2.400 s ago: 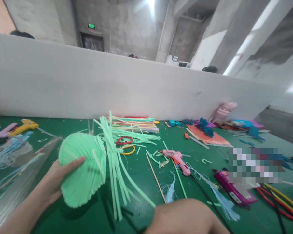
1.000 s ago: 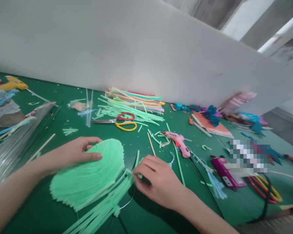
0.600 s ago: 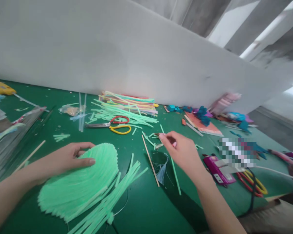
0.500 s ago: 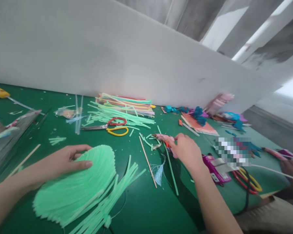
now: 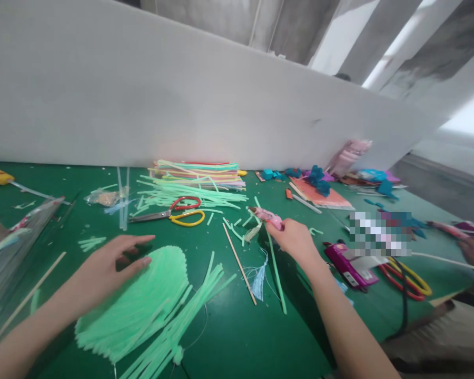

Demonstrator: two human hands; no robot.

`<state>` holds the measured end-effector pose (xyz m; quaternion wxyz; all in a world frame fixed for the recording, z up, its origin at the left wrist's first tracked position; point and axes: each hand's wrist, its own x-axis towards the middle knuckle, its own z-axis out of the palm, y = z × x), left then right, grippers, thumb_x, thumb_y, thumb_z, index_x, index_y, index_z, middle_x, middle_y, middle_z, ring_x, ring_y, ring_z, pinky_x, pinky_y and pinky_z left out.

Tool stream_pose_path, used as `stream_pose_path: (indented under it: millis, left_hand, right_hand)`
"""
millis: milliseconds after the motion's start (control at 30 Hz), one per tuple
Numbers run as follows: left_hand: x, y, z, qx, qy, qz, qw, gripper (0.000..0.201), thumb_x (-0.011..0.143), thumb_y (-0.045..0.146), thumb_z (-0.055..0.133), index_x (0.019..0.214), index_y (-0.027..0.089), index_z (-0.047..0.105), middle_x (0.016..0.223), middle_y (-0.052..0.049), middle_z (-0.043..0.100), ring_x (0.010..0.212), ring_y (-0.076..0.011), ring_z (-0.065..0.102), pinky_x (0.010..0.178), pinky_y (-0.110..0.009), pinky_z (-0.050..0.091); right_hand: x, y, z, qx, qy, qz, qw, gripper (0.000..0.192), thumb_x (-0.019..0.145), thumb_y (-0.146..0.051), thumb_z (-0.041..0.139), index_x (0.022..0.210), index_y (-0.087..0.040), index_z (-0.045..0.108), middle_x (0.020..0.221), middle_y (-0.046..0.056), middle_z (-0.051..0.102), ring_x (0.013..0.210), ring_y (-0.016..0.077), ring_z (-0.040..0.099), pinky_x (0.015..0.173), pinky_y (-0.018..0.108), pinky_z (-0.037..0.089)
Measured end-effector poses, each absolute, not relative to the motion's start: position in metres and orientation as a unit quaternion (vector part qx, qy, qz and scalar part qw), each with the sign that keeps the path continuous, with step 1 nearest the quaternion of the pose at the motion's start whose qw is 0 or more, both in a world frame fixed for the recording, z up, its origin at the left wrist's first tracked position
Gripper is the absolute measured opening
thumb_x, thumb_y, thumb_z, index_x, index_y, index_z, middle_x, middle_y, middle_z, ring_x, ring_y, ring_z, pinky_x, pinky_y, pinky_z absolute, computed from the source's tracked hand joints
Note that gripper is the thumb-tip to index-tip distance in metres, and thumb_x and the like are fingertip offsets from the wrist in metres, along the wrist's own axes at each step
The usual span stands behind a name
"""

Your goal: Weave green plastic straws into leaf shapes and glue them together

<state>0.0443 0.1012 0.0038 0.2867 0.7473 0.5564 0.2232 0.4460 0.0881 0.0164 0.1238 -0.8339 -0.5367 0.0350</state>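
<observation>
From here: gripping the pink hot-glue gun (image 5: 267, 216) is best done well back on the handle, I'd say, tip kept off the fingers and clear of the green offcuts (image 5: 237, 230) beside it. Right hand (image 5: 294, 241) curled round the gun's rear; lifted or resting, can't tell. Left hand (image 5: 116, 260) loosely open, thumb apart, gripping nothing, over the mint-green chenille-stem panel (image 5: 142, 302); contact unclear. Panel's on the table's (image 5: 237, 342) near left, tied stem bundle (image 5: 184, 318) along its right.

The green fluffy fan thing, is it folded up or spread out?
Spread out: the green fan, by the left hand, shows a broad face with its strips side by side.
</observation>
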Motion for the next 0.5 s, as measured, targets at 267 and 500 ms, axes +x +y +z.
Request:
stream_pose_path:
  millis: [267,500]
  left_hand:
    - [0.089,0.033,0.042,0.839,0.457,0.296,0.019,0.031,0.09,0.05,0.047,0.103,0.032,0.069,0.111,-0.004,0.069,0.102,-0.027,0.063,0.086,-0.041,0.049]
    - [0.115,0.016,0.02,0.895,0.403,0.167,-0.097,0.031,0.09,0.042,0.05,0.103,0.023,0.072,0.102,-0.01,0.072,0.099,-0.0336,0.062,0.086,-0.053,0.047]
  right_hand:
    - [0.427,0.072,0.035,-0.817,-0.5,0.003,0.286,0.047,0.077,-0.055,0.058,0.103,-0.017,0.052,0.081,0.01,0.067,0.068,0.0244,0.063,0.057,0.029,0.039]
    - [0.392,0.059,0.029,-0.728,-0.606,0.032,0.319,0.022,0.078,-0.043,0.059,0.08,-0.022,0.051,0.063,0.0,0.058,0.053,0.0161,0.051,0.054,0.027,0.035]
